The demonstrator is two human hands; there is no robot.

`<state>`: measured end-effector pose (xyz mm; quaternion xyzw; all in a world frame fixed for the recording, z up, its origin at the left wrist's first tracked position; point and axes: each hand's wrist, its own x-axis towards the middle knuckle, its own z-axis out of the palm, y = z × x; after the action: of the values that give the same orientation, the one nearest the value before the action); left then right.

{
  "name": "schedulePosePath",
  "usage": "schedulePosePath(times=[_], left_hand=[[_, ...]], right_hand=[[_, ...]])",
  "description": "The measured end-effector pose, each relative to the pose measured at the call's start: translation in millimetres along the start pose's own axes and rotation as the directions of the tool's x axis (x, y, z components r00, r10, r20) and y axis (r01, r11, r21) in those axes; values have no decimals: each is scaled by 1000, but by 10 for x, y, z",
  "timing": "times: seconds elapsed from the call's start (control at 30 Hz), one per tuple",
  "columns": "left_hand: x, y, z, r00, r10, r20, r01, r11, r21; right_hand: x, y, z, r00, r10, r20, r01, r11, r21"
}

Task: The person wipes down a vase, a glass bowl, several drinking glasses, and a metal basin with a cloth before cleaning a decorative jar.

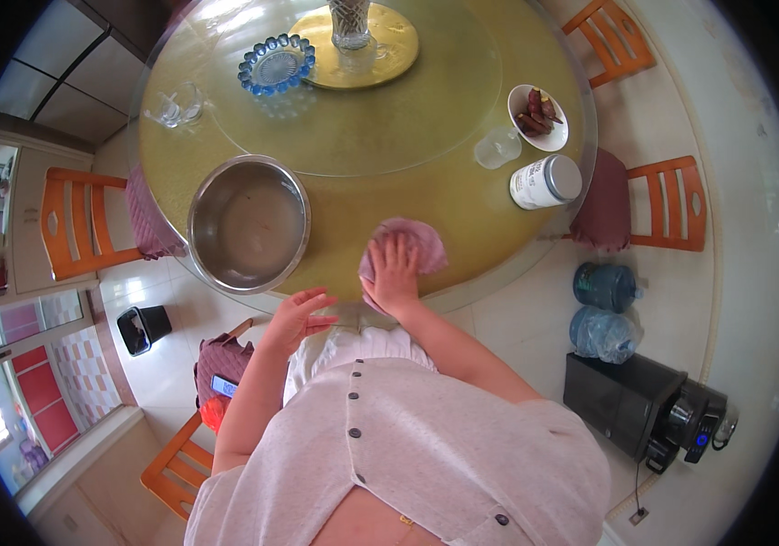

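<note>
My right hand lies flat on a crumpled pink cloth near the front edge of the round table, its fingers stretched out over the fabric. Cloth shows on both sides of the hand; what is under the palm is hidden. My left hand hovers by the table edge with its fingers apart and nothing in them. Just beyond it on the left stands a large stainless steel basin, with cloudy water in it and a few small dark specks.
The glass-topped table bears a white lidded jar, a clear cup, a white bowl of sweet potatoes, a blue glass dish and a cut-glass vase. Wooden chairs surround it; water bottles stand on the right.
</note>
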<state>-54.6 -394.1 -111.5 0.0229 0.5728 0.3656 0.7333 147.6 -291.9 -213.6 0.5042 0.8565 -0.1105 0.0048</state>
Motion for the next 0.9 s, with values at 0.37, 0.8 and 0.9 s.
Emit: schedulePosePath(times=[0.37, 0.8, 0.9], left_hand=[[178, 219, 302, 997, 70, -11, -68, 989, 131], [316, 322, 606, 862, 495, 103, -438, 628, 643], [202, 599, 560, 804, 579, 133, -480, 502, 720]], right_hand=[[900, 1175, -220, 997, 0, -78, -8, 995, -97], [-296, 585, -30, 969, 213, -126, -219, 975, -32], [-131, 54, 19, 998, -58, -16, 58, 998, 36]])
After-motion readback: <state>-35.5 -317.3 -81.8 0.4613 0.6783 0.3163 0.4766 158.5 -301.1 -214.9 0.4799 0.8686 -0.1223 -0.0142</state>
